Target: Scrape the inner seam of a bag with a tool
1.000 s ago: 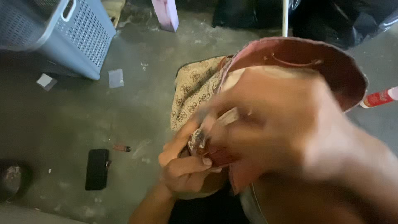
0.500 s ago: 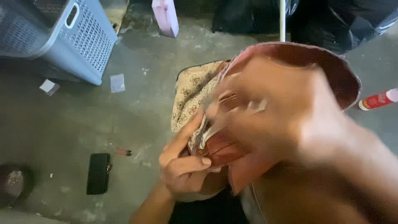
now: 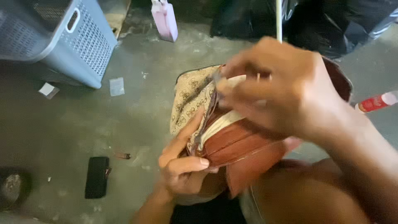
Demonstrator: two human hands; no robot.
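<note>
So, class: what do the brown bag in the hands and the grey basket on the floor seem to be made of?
The brown bag looks like leather or imitation leather: smooth reddish-brown panels with a dull sheen, stitched seams, and a beige patterned panel, possibly coated fabric. The left hand grips its lower end and the right hand works at its top. The grey basket appears to be moulded plastic, matte, with perforated walls and a cut-out handle.

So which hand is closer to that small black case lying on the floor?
Left. The left hand grips the brown bag's lower end, just right of the black case. The right hand is higher and farther right, at the bag's top.
</note>
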